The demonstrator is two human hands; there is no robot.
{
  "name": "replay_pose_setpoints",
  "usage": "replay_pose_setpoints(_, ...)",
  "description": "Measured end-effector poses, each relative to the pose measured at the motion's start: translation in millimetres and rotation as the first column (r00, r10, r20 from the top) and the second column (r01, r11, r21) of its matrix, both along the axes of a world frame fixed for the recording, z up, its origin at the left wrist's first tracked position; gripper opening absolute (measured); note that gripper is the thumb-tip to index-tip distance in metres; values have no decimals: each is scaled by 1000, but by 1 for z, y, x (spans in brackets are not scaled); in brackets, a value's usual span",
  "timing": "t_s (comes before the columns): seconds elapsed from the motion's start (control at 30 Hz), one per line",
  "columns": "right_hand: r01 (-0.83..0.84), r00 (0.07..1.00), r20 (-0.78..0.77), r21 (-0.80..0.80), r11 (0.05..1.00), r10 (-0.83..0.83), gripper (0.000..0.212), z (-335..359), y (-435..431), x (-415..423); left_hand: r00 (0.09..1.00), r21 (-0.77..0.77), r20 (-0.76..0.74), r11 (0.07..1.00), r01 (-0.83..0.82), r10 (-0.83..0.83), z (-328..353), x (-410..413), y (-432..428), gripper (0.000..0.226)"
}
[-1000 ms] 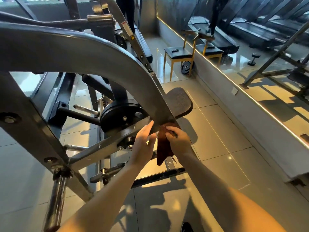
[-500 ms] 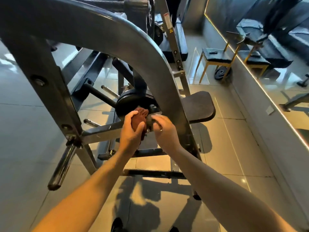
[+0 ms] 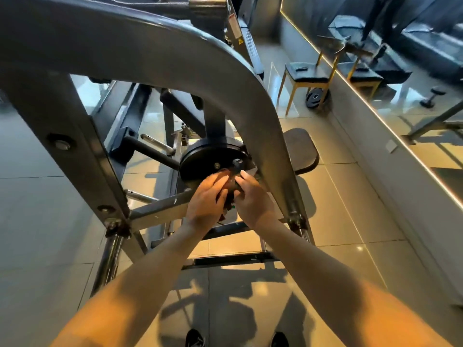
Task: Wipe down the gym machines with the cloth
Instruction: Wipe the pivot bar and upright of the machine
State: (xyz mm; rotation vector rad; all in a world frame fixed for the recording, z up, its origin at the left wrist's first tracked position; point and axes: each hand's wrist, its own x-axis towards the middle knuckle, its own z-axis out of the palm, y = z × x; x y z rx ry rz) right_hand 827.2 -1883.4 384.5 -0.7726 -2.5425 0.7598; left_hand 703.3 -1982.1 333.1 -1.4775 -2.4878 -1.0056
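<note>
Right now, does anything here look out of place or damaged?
A loose weight plate leans on the floor by the chair near the mirror, off any rack. The machine frame shows no damage.

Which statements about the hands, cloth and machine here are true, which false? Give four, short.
1. The cloth is bunched between the left hand and the right hand. True.
2. The cloth lies on the chair. False: it is in the hands, right by the black weight plate.
3. The chair stands beside the mirrored wall. True.
4. The seat pad is left of the hands. False: it is to their right.
</note>
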Motion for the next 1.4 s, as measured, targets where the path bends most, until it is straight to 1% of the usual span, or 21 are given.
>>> replay_pose_setpoints(0.07,37,999,39,40,999,-38,42,-2,-3,1,998,13,60,1000,-28,27,1,2,-3,44)
replay_pose_setpoints(0.13,37,997,58,82,996,-42,44,-2,-2,3,999,42,47,999,-19,17,10,7,2,42)
replay_pose_setpoints(0.27,-3,998,60,238,971,-11,43,-7,5,2,980,178,-47,964,197,-192,28,23,17,35)
replay_pose_setpoints(0.33,38,996,64,282,959,-58,54,-7,4,5,979,189,38,964,189,-199,35,26,17,37)
replay_pose_setpoints(0.4,67,997,18,287,955,-76,67,-11,2,7,976,179,25,961,210,-218,31,26,10,38)
replay_pose_setpoints(0.47,67,996,41,273,960,-81,62,-12,5,8,980,142,84,975,170,-183,25,23,0,39)
replay_pose_setpoints(0.53,76,994,63,230,970,-93,45,-11,5,10,988,120,125,990,74,-89,19,21,-10,41)
replay_pose_setpoints(0.57,87,993,58,218,972,-102,41,-10,3,11,988,109,142,993,40,-55,16,20,-14,42)
replay_pose_setpoints(0.67,76,994,62,243,967,-94,42,-6,0,11,987,98,160,995,9,-24,14,22,-13,41)
replay_pose_setpoints(0.73,47,999,-2,292,955,-48,41,-6,2,10,987,129,134,989,72,-90,23,25,-1,39)
replay_pose_setpoints(0.8,69,993,-112,332,941,-33,43,-7,5,10,975,128,130,978,163,-179,32,28,9,41)
replay_pose_setpoints(0.83,81,991,-125,345,935,-39,41,-5,5,11,969,123,113,971,206,-220,35,27,11,42)
replay_pose_setpoints(0.9,69,997,-45,368,927,-56,43,-3,1,15,951,118,45,947,300,-307,31,19,9,40)
replay_pose_setpoints(0.93,68,998,-10,364,929,-69,45,-3,-1,18,947,100,26,944,315,-319,27,15,6,39)
replay_pose_setpoints(1.0,95,995,-2,347,933,-101,44,-1,-2,23,970,56,49,970,236,-238,21,8,-2,40)
replay_pose_setpoints(1.1,107,994,-18,384,917,-108,35,0,2,23,992,12,118,999,51,-52,10,7,-18,43)
replay_pose_setpoints(1.17,105,994,-16,379,919,-107,32,3,2,20,985,26,172,1000,4,-9,8,10,-17,42)
replay_pose_setpoints(1.23,99,993,29,351,931,-117,35,5,-1,17,976,68,218,997,-21,5,17,16,-7,39)
replay_pose_setpoints(1.27,102,991,46,336,936,-125,38,4,-3,17,977,93,210,996,17,-36,23,20,-2,38)
replay_pose_setpoints(1.33,115,989,54,332,936,-140,44,0,-6,17,970,153,144,972,176,-198,31,27,5,39)
replay_pose_setpoints(1.4,131,985,67,331,935,-161,49,-2,-10,17,953,157,107,951,265,-283,29,25,6,41)
